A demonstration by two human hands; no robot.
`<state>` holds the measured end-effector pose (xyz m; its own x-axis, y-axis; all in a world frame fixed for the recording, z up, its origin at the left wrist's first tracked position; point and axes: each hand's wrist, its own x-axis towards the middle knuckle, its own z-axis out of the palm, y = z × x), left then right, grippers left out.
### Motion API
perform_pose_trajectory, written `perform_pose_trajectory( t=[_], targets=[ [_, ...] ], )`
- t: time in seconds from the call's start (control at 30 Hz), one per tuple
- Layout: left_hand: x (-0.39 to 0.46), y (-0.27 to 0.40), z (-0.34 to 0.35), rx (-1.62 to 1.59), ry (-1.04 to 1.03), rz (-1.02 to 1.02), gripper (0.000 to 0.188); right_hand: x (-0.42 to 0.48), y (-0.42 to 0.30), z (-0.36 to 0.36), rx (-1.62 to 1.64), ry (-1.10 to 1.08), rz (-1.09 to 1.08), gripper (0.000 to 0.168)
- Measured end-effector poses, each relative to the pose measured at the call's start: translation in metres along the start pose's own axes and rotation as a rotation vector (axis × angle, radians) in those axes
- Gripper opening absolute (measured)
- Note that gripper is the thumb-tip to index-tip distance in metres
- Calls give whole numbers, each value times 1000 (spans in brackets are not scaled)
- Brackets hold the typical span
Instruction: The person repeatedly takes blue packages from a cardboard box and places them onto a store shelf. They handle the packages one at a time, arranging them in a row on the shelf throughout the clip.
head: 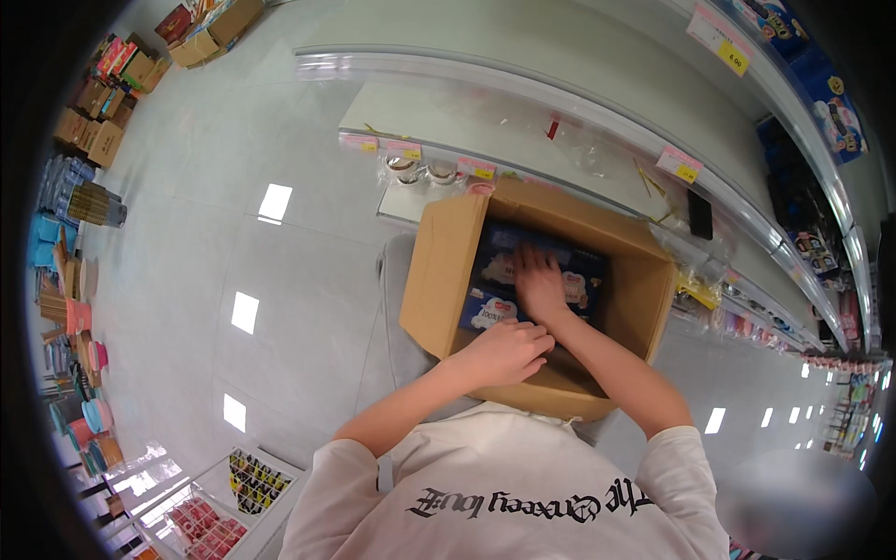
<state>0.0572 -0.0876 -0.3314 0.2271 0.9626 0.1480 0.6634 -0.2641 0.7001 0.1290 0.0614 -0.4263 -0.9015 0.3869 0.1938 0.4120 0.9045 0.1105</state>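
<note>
An open cardboard box (pixel 442 280) stands in front of me, beside the shelves, with several dark blue printed packs (pixel 490 311) inside. My right hand (pixel 539 280) reaches into the box and lies on the packs, fingers spread; whether it grips one I cannot tell. Above the near part of the box is my left hand (pixel 509 351), its fingers curled close to my right wrist. What lies under the left fingers is hidden.
Shelves (pixel 434 119) with price tags run along the right and far side. A black phone-like object (pixel 700 215) lies on one shelf. Stacked cartons (pixel 105 143) and plastic baskets (pixel 78 316) line the left. A wire rack (pixel 210 518) with packed goods stands at the lower left.
</note>
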Motion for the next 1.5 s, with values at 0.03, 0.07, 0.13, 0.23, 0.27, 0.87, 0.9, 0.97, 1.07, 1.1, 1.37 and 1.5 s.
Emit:
perform_pose_trajectory(
  t=[0.03,0.07,0.13,0.23,0.27,0.87,0.9,0.97,1.07,1.1,1.37,1.5],
  targets=[
    [0,1,-2,-3,-27,-5,15,3,-2,3,-23,-46,15,37],
    [-3,1,-1,-10,-35,-19,15,7,-4,6,-46,-93,29,37],
    [-4,2,0,-18,-61,-27,16,12,-3,30,31,-187,107,39],
    [-1,5,-1,-15,-24,-31,16,23,-5,50,25,-310,137,35],
    [-1,6,0,-16,-30,-38,16,26,-8,52,2,-347,134,33],
    [3,-8,8,210,-11,-323,19,45,75,-246,868,-493,-123,41],
    [-1,-8,7,198,-16,-340,19,45,83,-282,979,-354,-86,34],
    [-4,-7,5,171,-28,-360,20,43,106,-320,748,335,-25,26],
    [1,-9,8,133,5,-274,21,65,186,-364,436,844,258,28],
    [6,-5,7,146,29,-245,21,72,226,-373,223,951,311,42],
    [18,-3,-7,135,124,-185,21,78,355,-398,-384,696,575,66],
    [5,-1,-9,126,93,-202,18,60,320,-428,-429,583,539,65]
  ],
)
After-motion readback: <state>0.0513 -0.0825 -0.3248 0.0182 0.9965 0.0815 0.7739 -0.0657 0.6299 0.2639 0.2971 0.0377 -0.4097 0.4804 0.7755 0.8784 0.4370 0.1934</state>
